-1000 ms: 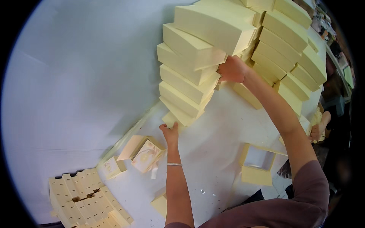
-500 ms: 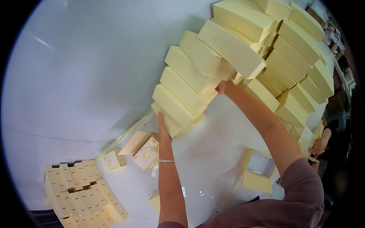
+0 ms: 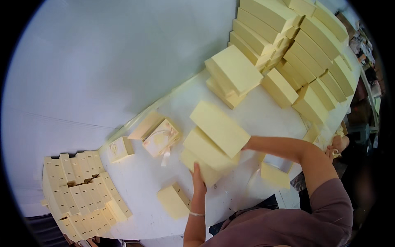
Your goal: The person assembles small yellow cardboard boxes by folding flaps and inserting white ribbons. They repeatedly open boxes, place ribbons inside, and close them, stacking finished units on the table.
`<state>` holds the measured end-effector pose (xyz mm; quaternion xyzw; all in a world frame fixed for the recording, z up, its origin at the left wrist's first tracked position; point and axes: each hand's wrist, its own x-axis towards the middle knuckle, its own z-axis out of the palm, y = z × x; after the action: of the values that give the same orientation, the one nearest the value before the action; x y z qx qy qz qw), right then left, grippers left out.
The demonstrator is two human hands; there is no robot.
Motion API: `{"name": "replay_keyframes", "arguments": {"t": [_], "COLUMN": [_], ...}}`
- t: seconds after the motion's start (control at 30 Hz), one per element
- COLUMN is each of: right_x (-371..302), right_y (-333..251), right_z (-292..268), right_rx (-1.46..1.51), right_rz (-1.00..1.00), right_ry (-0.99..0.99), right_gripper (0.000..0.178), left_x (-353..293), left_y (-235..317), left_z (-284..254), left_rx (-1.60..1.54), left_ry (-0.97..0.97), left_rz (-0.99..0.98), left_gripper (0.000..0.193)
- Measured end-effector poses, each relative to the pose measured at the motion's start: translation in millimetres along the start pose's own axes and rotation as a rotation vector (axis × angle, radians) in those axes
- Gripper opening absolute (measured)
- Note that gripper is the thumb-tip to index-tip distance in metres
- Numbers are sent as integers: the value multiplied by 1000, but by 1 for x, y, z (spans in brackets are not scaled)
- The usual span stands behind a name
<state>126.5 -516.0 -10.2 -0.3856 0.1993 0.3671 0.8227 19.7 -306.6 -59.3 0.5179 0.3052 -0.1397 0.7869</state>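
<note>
Between my hands is a small leaning stack of pale yellow cardboard boxes [image 3: 220, 129], held over the table nearer to me. My left hand [image 3: 198, 179] presses on the near left end of the lowest box, thumb up along its side. At the right end, my right hand [image 3: 246, 146] grips the stack, its fingers mostly hidden behind the boxes. Beyond them, a shorter pile of boxes [image 3: 234, 68] stands by the wall. To the left lie an opened floral-print box [image 3: 161, 138] with a white ribbon and a smaller printed box [image 3: 120, 149].
High rows of yellow boxes [image 3: 317, 45] fill the far right. Many slotted box pieces [image 3: 84, 193] are stacked at the lower left. A single box [image 3: 175, 200] lies near my left forearm, an open one [image 3: 275, 175] under my right arm. Another person's hand [image 3: 339, 144] shows at right.
Both hands have moved toward me with several boxes from the tall leaning pile. A shorter pile is left by the wall. The view has shifted, baring the single box near my left forearm.
</note>
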Motion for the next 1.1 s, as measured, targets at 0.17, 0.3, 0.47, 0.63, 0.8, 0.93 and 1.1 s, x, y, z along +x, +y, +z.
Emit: {"name": "replay_keyframes", "arguments": {"t": [0.17, 0.3, 0.47, 0.63, 0.8, 0.93, 1.1], "right_x": [10, 13, -41, -82, -77, -4, 17], "right_y": [125, 196, 211, 1, -174, -199, -204], "right_z": [52, 94, 113, 23, -45, -87, -110], "right_rx": [52, -49, -652, -400, -784, -652, -354], "right_rz": [-7, 23, 181, -919, -624, -287, -266], "right_ry": [8, 15, 48, 444, 660, 184, 40], "right_gripper": [47, 50, 47, 33, 59, 72, 67], "left_x": [-48, -66, -72, -95, 4, 102, 177], "left_y": [-12, 24, 64, 127, 117, 106, 71], "left_z": [-128, -191, -231, -115, 88, 193, 223], "left_rx": [-127, -86, 372, 1050, 522, 337, 198], "left_ry": [-19, 37, 185, 558, -307, -313, -354], "left_rz": [-55, -57, 247, 961, 631, -33, -73], "left_gripper": [58, 58, 51, 47, 57, 100, 99]}}
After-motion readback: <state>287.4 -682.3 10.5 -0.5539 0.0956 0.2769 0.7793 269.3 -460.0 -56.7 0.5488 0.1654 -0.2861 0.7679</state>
